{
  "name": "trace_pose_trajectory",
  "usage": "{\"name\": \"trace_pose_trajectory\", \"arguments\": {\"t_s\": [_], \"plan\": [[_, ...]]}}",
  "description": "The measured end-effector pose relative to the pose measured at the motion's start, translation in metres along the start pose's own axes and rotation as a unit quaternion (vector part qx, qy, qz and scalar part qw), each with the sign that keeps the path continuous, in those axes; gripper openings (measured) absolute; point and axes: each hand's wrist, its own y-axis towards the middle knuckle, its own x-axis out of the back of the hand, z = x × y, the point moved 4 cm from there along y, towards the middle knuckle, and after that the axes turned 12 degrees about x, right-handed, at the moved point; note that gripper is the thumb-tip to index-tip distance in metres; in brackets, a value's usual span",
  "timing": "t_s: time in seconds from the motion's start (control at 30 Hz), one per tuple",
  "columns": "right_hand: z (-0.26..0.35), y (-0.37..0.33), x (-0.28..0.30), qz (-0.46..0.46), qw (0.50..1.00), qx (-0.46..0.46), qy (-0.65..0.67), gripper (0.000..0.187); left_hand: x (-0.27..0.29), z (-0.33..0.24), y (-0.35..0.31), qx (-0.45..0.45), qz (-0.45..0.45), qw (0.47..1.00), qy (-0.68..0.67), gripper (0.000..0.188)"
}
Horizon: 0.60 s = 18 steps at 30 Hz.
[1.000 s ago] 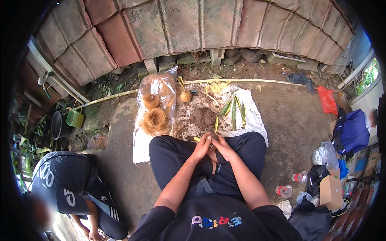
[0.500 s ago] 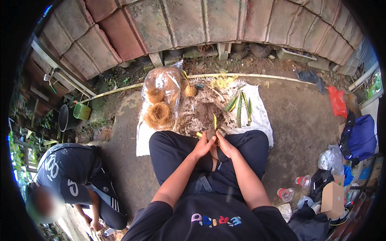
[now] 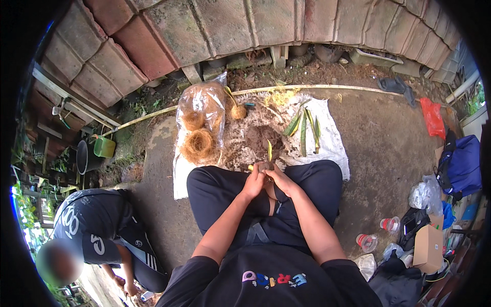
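Note:
Between my crossed legs, my left hand and my right hand are closed together round a dark ball of soil, mostly hidden by fingers. Out of its top stands a short yellow-green leaf cutting. A small yellow piece shows beside my left fingers; what it belongs to is unclear. Just beyond lies a heap of dark loose soil on a white sack. Right of the heap are several long green leaves with yellow edges. A fibre-covered ball with a leaf sits farther back.
Left on the sack, a nest of brown fibre lies by a clear plastic bag of fibre. Another person crouches at left. Plastic cups, a cardboard box and a blue bag are at right. Roof tiles overhang the far side.
The view has shifted slightly. My hands stay round the soil ball, with the fingers now drawn closer together over it. The leaf cutting still stands upright.

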Motion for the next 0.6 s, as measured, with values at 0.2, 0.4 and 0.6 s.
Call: {"name": "trace_pose_trajectory", "arguments": {"t_s": [0.2, 0.4, 0.6], "plan": [[0.013, 0.000, 0.000, 0.004, 1.000, 0.017, -0.009, 0.059, 0.001, -0.013, -0.006, -0.029, -0.032, 0.996, 0.080, 0.040], [0.007, 0.002, -0.001, -0.009, 0.999, 0.038, 0.009, 0.054, 0.000, -0.005, 0.000, -0.036, 0.034, 0.999, 0.010, 0.053], [0.003, -0.001, 0.007, -0.066, 0.971, 0.107, -0.205, 0.054, -0.001, -0.011, -0.006, -0.031, 0.062, 0.997, 0.015, 0.058]]}}
